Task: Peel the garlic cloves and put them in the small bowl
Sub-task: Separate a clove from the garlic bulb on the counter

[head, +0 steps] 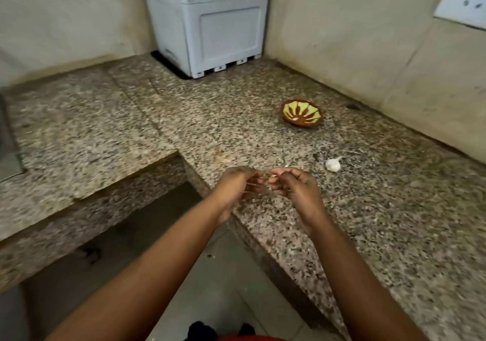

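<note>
Granite countertop, head view: left hand and right hand meet fingertip to fingertip, both w/ fingers curled, pinching 1 garlic clove, axis unclear. 1 garlic bulb just right of right hand; 1 small bowl beyond, right hand nearer.

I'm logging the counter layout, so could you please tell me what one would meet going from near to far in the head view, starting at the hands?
Near to far: right hand pinching a small pale piece, probably a garlic clove → garlic bulb on the countertop → small bowl → grey box in the far corner.
</note>
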